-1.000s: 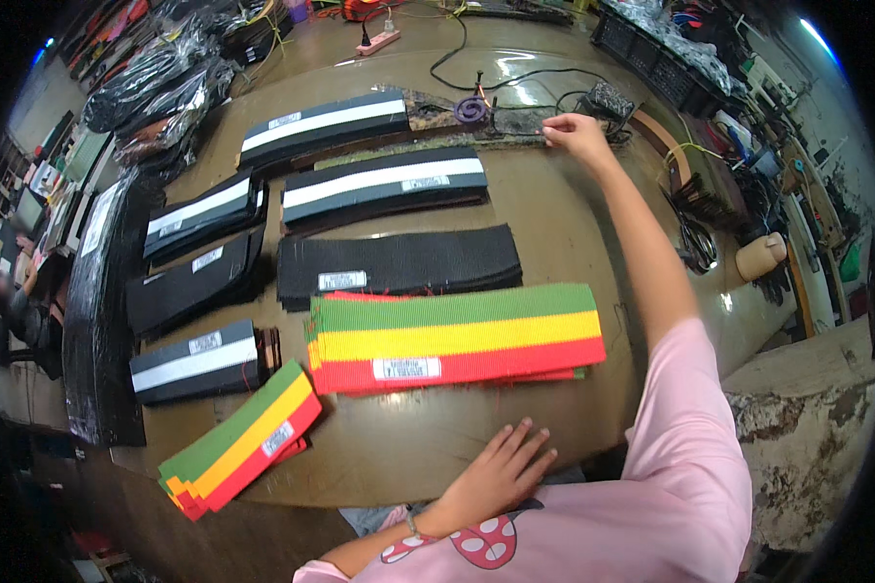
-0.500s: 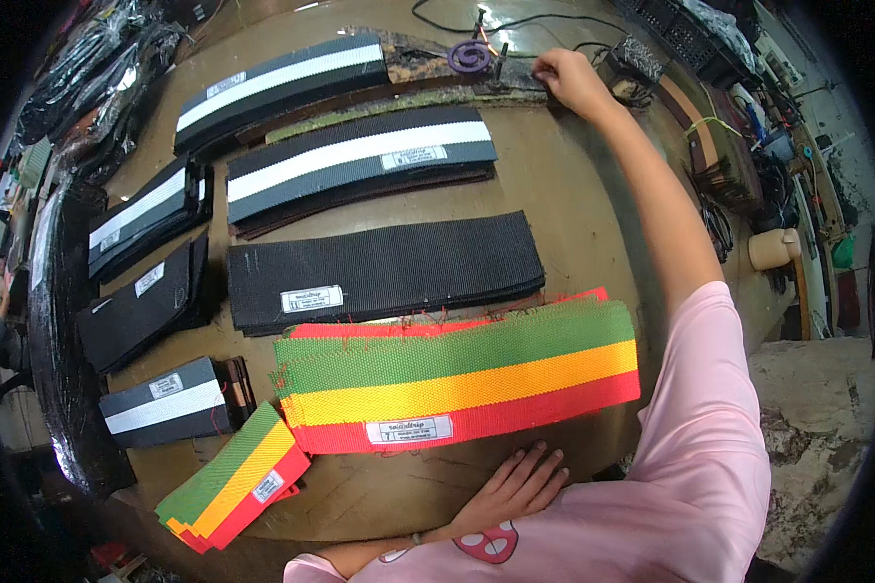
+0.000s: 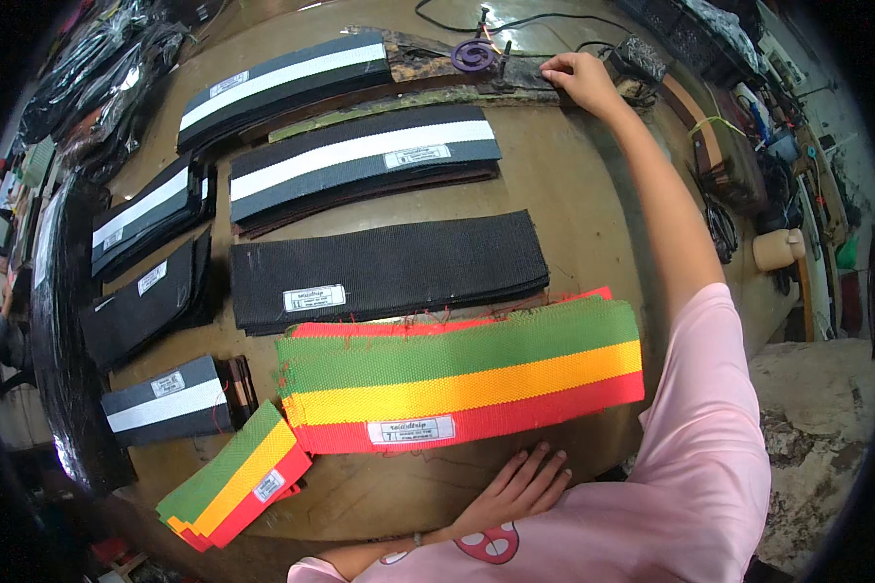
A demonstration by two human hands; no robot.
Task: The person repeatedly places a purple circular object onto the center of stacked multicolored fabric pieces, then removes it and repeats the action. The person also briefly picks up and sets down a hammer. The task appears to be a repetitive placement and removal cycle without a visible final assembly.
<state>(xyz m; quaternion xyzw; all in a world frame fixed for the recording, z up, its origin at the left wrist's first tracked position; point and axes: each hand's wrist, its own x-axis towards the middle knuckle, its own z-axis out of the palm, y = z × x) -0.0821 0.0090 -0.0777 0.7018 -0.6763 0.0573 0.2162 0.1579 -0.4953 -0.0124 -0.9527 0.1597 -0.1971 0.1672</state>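
Observation:
My right hand (image 3: 585, 83) reaches to the far side of the table, its fingers pinched together at the end of a dark, worn board (image 3: 525, 78). Whatever those fingertips hold, if anything, is too small to make out. A purple spiral coil (image 3: 473, 55) and a dark upright post (image 3: 505, 56) stand on the board just left of that hand. My left hand (image 3: 520, 494) lies flat at the near edge, fingers stretched out and empty. Just beyond it is a stack of green, yellow and red woven strips (image 3: 462, 374) with a white label (image 3: 411, 429).
Black strip stacks (image 3: 389, 262) and black-and-white ones (image 3: 360, 160) cover the middle and left of the table (image 3: 593, 223). A smaller tricolour stack (image 3: 233, 476) lies at the near left. Cables (image 3: 554, 17) run along the far side; a beige jug (image 3: 778, 250) is at the right.
The view has shifted very slightly. My right hand stays by the board's end with its fingers still pinched, and my left hand keeps its place.

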